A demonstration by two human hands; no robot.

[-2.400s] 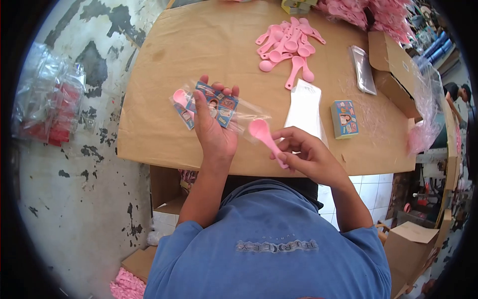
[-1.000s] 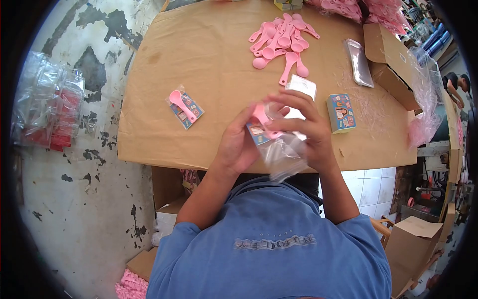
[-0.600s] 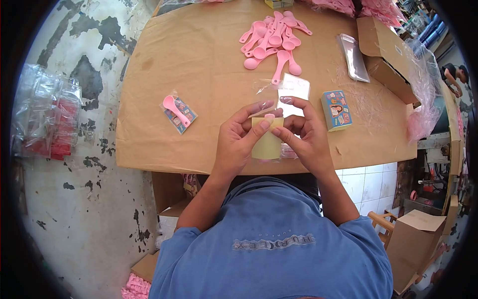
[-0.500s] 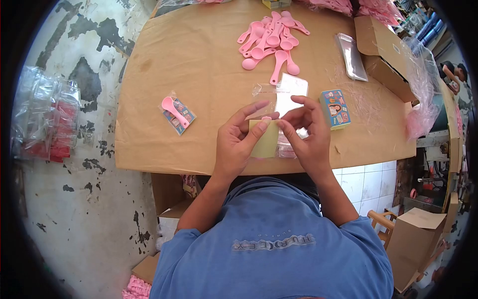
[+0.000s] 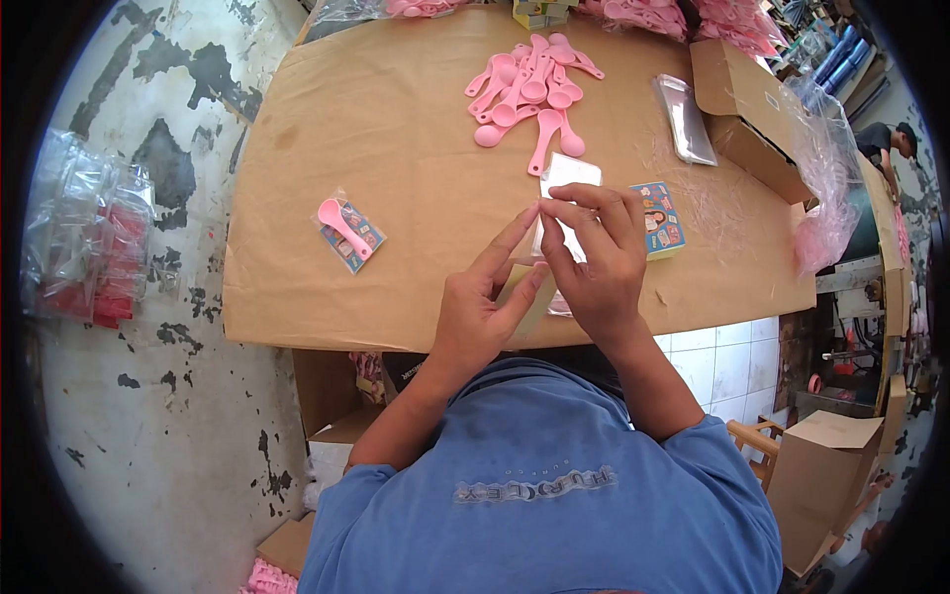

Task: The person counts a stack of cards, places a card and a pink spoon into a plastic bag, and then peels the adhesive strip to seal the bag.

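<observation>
My left hand (image 5: 480, 312) is closed, its thumb pressing on a pale yellow-green card (image 5: 532, 309). A raised left index finger meets the fingertips of my right hand (image 5: 602, 262), which are pinched together above the card. What the right fingertips hold, if anything, is too small to make out. Partly hidden under the hands lies a stack of clear plastic bags (image 5: 572, 172). Just right of my right hand stands a stack of blue printed cards (image 5: 661, 226). To the left, a pink measuring spoon (image 5: 343, 228) and a blue card lie in a clear bag.
A pile of pink measuring spoons (image 5: 534, 84) lies toward the back of the paper-covered table (image 5: 346, 129). An opened cardboard box (image 5: 757, 119) and a silvery plastic pack (image 5: 685, 119) are at the right. Another person (image 5: 884, 148) is at the far right.
My right hand has moved up and left, its fingertips now pinched at my left index fingertip. The yellow-green card has tilted in my left hand. The whole view has shifted slightly.
</observation>
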